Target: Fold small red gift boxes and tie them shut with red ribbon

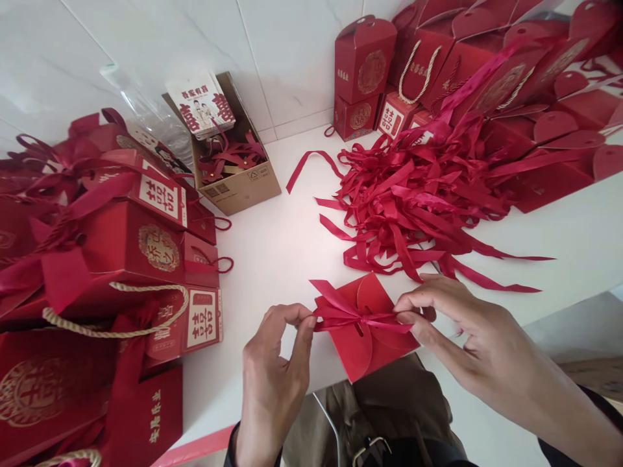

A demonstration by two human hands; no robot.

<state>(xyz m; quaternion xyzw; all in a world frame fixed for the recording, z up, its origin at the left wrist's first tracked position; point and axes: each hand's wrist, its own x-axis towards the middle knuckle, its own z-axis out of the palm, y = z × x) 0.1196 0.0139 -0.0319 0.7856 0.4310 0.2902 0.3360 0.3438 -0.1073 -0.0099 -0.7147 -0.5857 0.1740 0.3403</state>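
Observation:
A small red gift box [351, 364] with petal-shaped top flaps sits at the table's front edge, close to my body. Across its top runs a red ribbon [363, 319], knotted in the middle with loops and tails out to both sides. On the left side, my left hand [280, 363] pinches the ribbon between thumb and forefinger. My right hand [455, 331] pinches the ribbon's other side at the box's right corner. The box's underside is hidden.
A heap of loose red ribbons [413, 201] lies just beyond the box. Red boxes [365, 61] crowd the back right, and more red boxes with ribbons and rope handles [117, 311] fill the left. A cardboard box [243, 188] holding cards [200, 104] stands against the tiled wall.

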